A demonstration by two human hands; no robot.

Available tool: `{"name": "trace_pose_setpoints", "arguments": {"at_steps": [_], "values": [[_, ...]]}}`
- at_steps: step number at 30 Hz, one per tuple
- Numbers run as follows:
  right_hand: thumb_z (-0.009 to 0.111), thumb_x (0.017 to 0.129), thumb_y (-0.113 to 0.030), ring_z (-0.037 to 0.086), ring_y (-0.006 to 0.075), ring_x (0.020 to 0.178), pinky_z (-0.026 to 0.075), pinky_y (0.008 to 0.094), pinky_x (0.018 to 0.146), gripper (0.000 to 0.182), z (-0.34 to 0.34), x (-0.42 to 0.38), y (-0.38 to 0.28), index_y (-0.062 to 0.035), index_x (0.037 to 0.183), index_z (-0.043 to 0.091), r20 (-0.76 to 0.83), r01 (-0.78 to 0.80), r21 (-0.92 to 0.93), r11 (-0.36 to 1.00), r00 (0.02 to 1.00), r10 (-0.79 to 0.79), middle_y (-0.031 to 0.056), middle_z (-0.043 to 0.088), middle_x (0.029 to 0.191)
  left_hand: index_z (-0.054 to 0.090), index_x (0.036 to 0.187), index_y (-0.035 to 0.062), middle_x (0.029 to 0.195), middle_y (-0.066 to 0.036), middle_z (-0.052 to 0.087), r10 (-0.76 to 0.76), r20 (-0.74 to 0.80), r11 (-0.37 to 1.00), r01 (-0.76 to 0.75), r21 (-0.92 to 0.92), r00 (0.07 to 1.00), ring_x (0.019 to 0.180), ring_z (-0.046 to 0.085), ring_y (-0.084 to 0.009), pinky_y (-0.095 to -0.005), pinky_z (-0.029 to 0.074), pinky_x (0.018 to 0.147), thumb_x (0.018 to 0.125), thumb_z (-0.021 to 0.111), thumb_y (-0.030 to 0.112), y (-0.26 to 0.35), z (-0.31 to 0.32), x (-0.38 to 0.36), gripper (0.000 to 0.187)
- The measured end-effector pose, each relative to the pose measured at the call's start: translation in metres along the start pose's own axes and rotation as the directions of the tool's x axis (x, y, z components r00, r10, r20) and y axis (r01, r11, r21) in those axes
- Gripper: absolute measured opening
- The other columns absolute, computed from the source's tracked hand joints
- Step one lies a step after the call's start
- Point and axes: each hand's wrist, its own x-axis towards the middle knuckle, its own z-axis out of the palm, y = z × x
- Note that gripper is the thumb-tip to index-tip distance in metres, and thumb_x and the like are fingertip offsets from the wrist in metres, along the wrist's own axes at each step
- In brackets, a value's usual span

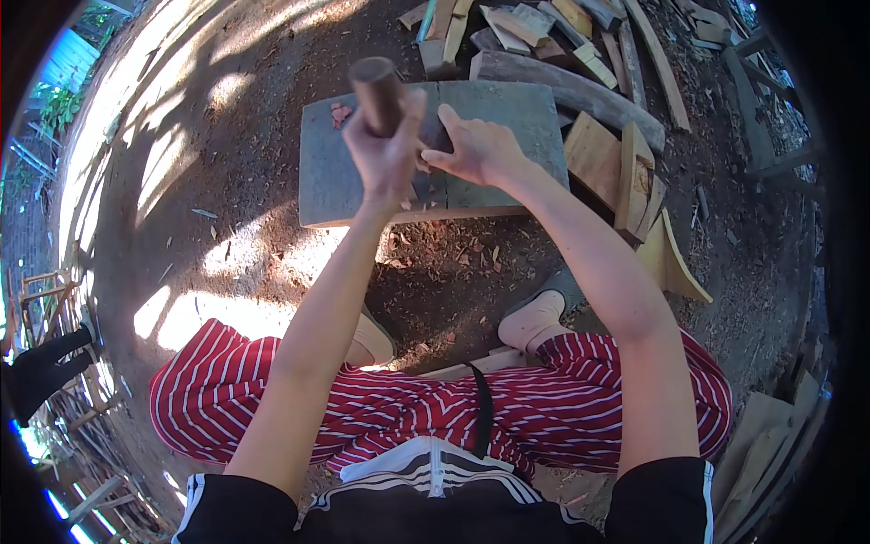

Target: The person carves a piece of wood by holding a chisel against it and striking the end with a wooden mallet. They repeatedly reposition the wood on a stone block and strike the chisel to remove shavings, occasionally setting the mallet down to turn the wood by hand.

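Observation:
My left hand [385,159] is wrapped round a dark brown wooden tool [379,95] with a round end, held upright over the wooden block [507,109]. Close to its right, my right hand [471,150] has its thumb and fingers bent beside a dark object [436,136] on the block. Whether those fingers grip it is hard to make out. Small reddish chips [340,114] lie on the block's left part, with more bits near its front edge below my hands.
Wood offcuts [517,27] and a curved beam [571,89] lie behind and to the right. Cut blocks [603,154] stand beside the work block. Shavings cover the ground near my feet. A person's dark-clothed legs [54,363] show at far left.

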Motion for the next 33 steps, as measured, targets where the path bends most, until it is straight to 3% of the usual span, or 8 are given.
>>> {"name": "trace_pose_setpoints", "arguments": {"at_steps": [2,5,13,16,22,27,32,33], "values": [[0.058,0.083,-0.059,0.067,0.0388,0.094,0.053,0.05,0.081,0.07,0.0,-0.005,-0.001,-0.0043,0.124,0.044,-0.003,-0.001,0.018,1.0,1.0,0.001,0.0209,0.069,0.099,0.057,0.08,0.0057,0.057,0.001,0.052,0.092,-0.018,0.995,-0.091,0.033,0.996,0.042,0.045,-0.0063,-0.0217,0.032,0.037,0.088,0.074,0.02,0.0,-0.01,0.003,0.023],[0.057,0.084,-0.061,0.067,0.0394,0.094,0.052,0.0494,0.081,0.069,-0.006,0.001,0.001,-0.0039,0.121,0.046,0.016,-0.02,0.13,0.991,1.0,0.018,0.0213,0.069,0.098,0.052,0.076,0.0059,0.054,0.0,0.047,-0.009,-0.127,0.963,-0.025,-0.268,0.992,0.04,0.041,-0.0073,-0.0236,0.031,0.037,0.09,0.072,0.019,0.021,-0.007,0.008,0.027],[0.054,0.084,-0.068,0.065,0.0433,0.095,0.05,0.0492,0.083,0.075,0.002,-0.033,0.027,-0.0034,0.12,0.045,-0.023,-0.027,0.388,0.921,0.999,0.039,0.0244,0.068,0.095,0.054,0.078,0.0059,0.053,-0.001,0.049,-0.014,-0.185,0.968,-0.033,-0.25,0.983,0.04,0.044,-0.0073,-0.0226,0.032,0.038,0.091,0.07,0.019,0.0,0.008,-0.002,0.024],[0.054,0.084,-0.068,0.065,0.0443,0.094,0.049,0.0506,0.082,0.074,0.008,-0.067,0.046,-0.0024,0.117,0.045,-0.087,-0.027,0.324,0.946,0.995,0.058,0.0259,0.067,0.091,0.055,0.078,0.0055,0.053,0.0,0.049,0.001,-0.128,0.97,-0.032,-0.24,0.992,0.04,0.044,-0.0061,-0.0218,0.033,0.038,0.091,0.07,0.019,0.002,0.003,-0.006,0.024],[0.055,0.086,-0.063,0.065,0.0465,0.084,0.051,0.0529,0.073,0.066,0.0,-0.12,0.058,-0.0031,0.112,0.043,0.122,-0.055,0.037,0.998,0.991,0.05,0.0259,0.067,0.088,0.053,0.081,0.0065,0.055,0.0,0.05,-0.002,-0.163,0.996,-0.013,-0.092,0.987,0.041,0.044,-0.0053,-0.021,0.031,0.036,0.089,0.073,0.02,0.003,-0.006,-0.006,0.025],[0.064,0.083,-0.054,0.067,0.0395,0.075,0.051,0.0496,0.063,0.06,0.004,-0.129,0.045,-0.0067,0.114,0.044,0.071,0.26,-0.14,0.955,0.965,-0.252,0.0184,0.067,0.084,0.052,0.086,0.0052,0.054,0.001,0.045,-0.144,-0.205,0.956,0.082,-0.283,0.968,0.04,0.04,-0.0053,-0.022,0.03,0.036,0.089,0.073,0.021,0.024,-0.003,-0.005,0.026],[0.071,0.078,-0.046,0.068,0.0344,0.07,0.052,0.0451,0.06,0.056,0.02,-0.12,0.032,-0.0081,0.113,0.048,0.054,0.321,-0.206,0.924,0.947,-0.317,0.0144,0.068,0.083,0.051,0.083,0.0055,0.053,0.001,0.044,-0.204,-0.246,0.947,0.127,-0.296,0.948,0.039,0.04,-0.0061,-0.0229,0.029,0.036,0.089,0.072,0.022,0.024,-0.011,-0.002,0.028],[0.071,0.078,-0.046,0.068,0.0333,0.069,0.052,0.0437,0.059,0.056,0.019,-0.122,0.031,-0.0079,0.112,0.048,0.149,0.383,-0.27,0.884,0.923,-0.354,0.0149,0.068,0.083,0.048,0.078,0.0074,0.052,0.001,0.043,-0.244,-0.28,0.928,0.14,-0.346,0.928,0.038,0.039,-0.0069,-0.0233,0.028,0.036,0.089,0.072,0.022,0.034,-0.012,0.0,0.03]]}}
